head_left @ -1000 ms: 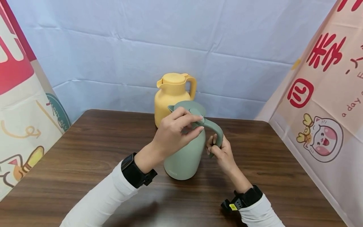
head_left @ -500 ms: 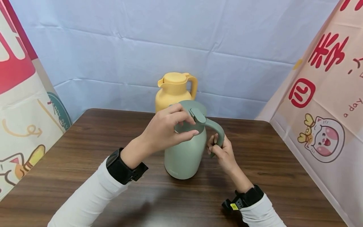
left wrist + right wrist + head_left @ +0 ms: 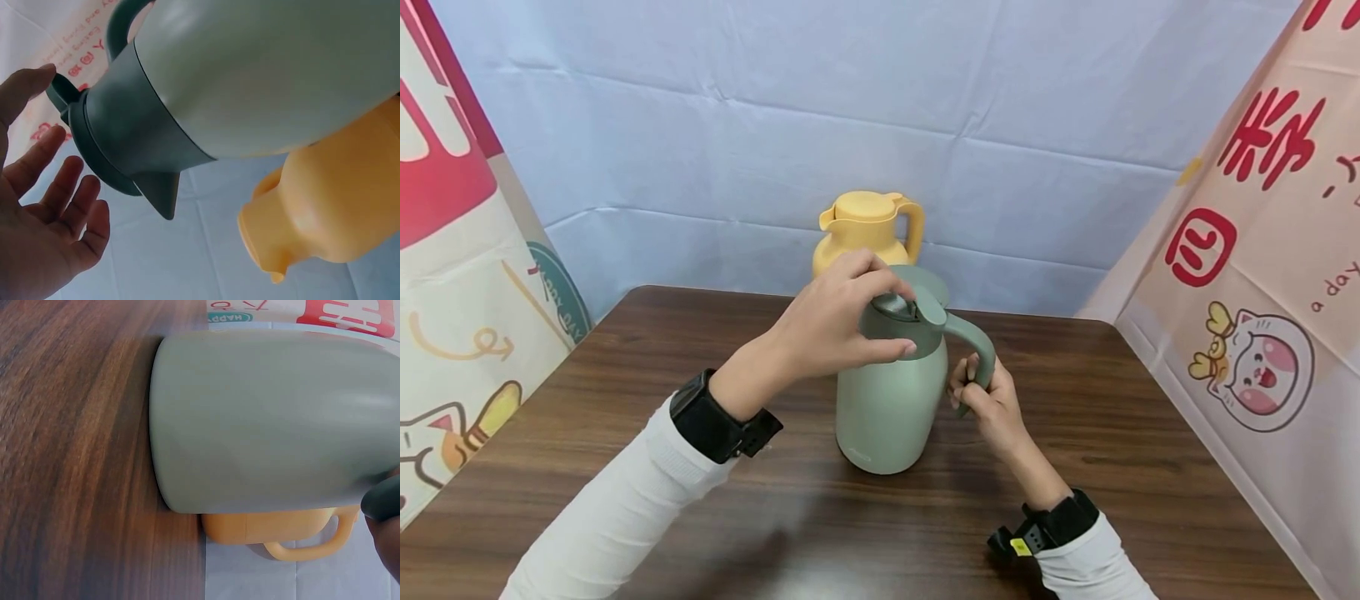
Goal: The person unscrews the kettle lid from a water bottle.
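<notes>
Pale blue cloth [image 3: 700, 167], creased in a grid of folds, backs the scene; we list a printed hanging at either side and a dark wood-grain table [image 3: 1112, 433] with rounded corners.

Item one, green jug [image 3: 887, 417]: upright on the table, in front of the yellow jug. We judge the work at its top to be partly done. The lid [image 3: 928, 283] sits on the jug, and the jug is steadied; what seems left is the fingertip work at the lever [image 3: 934, 310]. Whether that lever is fully pressed or released, we cannot tell.

Right hand [image 3: 992, 408]: fingers and thumb closed around the lower end of the handle [image 3: 976, 337], a firm hold as far as we see.

Left hand [image 3: 827, 321]: thumb and fingers parted in a loose curve beside the lid, with hold of nothing. One digit's tip appears to meet the lever in the left wrist view; we cannot confirm contact.

Materials, as we read them: smooth pale-green body with a soft sheen, widest below; darker matt collar [image 3: 128, 119], probably plastic; pointed spout [image 3: 161, 195]; hooked handle, free at its lower end.

Item two, yellow jug [image 3: 865, 229]: upright, untouched, round-shouldered, with a flat-topped lid and looped handle.
</notes>
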Demonstrator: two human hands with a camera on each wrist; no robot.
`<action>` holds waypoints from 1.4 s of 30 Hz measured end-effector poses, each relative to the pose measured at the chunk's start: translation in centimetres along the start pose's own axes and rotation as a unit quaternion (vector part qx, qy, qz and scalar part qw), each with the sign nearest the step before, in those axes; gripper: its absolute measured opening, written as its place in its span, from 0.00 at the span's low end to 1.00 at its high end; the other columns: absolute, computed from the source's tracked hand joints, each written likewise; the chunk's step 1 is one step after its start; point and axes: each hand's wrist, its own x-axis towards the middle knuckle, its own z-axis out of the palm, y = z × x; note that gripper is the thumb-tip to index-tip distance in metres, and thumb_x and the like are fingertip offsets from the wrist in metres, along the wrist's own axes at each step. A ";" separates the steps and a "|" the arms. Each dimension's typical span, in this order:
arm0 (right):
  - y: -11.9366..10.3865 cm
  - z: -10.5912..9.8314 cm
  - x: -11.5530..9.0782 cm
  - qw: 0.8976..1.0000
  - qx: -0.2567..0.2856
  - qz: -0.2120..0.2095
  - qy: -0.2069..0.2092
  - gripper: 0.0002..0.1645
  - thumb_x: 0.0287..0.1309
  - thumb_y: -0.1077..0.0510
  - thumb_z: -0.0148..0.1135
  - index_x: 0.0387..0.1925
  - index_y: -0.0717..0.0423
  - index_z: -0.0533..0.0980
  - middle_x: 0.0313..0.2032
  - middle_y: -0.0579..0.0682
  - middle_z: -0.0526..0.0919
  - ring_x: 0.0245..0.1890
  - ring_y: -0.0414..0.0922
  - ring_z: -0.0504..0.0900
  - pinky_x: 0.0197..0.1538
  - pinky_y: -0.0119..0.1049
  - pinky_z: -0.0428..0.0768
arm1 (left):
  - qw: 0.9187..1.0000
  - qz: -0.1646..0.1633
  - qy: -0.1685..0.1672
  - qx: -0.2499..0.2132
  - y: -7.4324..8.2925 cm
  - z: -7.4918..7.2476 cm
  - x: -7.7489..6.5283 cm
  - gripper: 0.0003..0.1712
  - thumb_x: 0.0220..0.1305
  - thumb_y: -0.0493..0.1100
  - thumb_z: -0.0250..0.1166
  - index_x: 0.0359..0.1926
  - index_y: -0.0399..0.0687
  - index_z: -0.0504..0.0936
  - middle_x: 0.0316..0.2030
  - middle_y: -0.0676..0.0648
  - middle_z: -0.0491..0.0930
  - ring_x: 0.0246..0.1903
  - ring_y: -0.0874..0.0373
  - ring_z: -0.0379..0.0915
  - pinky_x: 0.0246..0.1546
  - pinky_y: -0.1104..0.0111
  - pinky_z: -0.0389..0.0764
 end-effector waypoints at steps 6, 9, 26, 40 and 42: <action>-0.1 0.0 -0.1 1.000 -0.002 0.008 0.003 0.09 0.53 0.78 0.35 0.25 0.65 0.52 0.20 0.55 0.61 0.18 0.48 0.59 0.23 0.38 0.62 | 0.998 -0.019 -0.054 -0.018 -0.8 -0.4 0.9 0.30 0.45 0.50 0.75 0.50 0.44 0.78 0.43 0.47 0.70 0.45 0.55 0.63 0.43 0.65 0.66; -0.1 0.0 0.0 1.000 -0.002 0.005 0.002 0.09 0.53 0.78 0.35 0.25 0.66 0.52 0.20 0.55 0.61 0.17 0.48 0.59 0.23 0.39 0.63 | 0.995 -0.029 -0.094 -0.036 -1.3 -0.6 1.6 0.34 0.45 0.49 0.74 0.54 0.44 0.76 0.49 0.46 0.70 0.50 0.55 0.62 0.48 0.64 0.65; -0.2 0.0 0.0 1.000 0.001 0.010 0.001 0.10 0.52 0.77 0.37 0.25 0.64 0.52 0.19 0.56 0.61 0.17 0.48 0.59 0.24 0.39 0.62 | 0.962 -0.096 -0.248 -0.068 -3.1 -0.6 4.6 0.37 0.47 0.45 0.71 0.61 0.52 0.71 0.54 0.48 0.68 0.48 0.59 0.64 0.45 0.66 0.69; -0.3 0.1 0.1 1.000 -0.008 0.006 0.000 0.12 0.51 0.78 0.39 0.23 0.63 0.51 0.18 0.58 0.61 0.16 0.49 0.60 0.24 0.39 0.62 | 0.946 -0.131 -0.279 -0.104 -3.7 -1.2 6.5 0.43 0.40 0.42 0.72 0.62 0.54 0.70 0.55 0.50 0.70 0.52 0.56 0.68 0.47 0.67 0.71; -0.3 0.1 0.1 1.000 -0.008 0.006 0.002 0.11 0.51 0.78 0.39 0.24 0.63 0.52 0.18 0.58 0.62 0.16 0.50 0.60 0.24 0.39 0.63 | 0.946 -0.132 -0.280 -0.100 -3.8 -1.2 6.5 0.42 0.40 0.43 0.73 0.61 0.54 0.71 0.54 0.50 0.71 0.51 0.56 0.68 0.46 0.67 0.70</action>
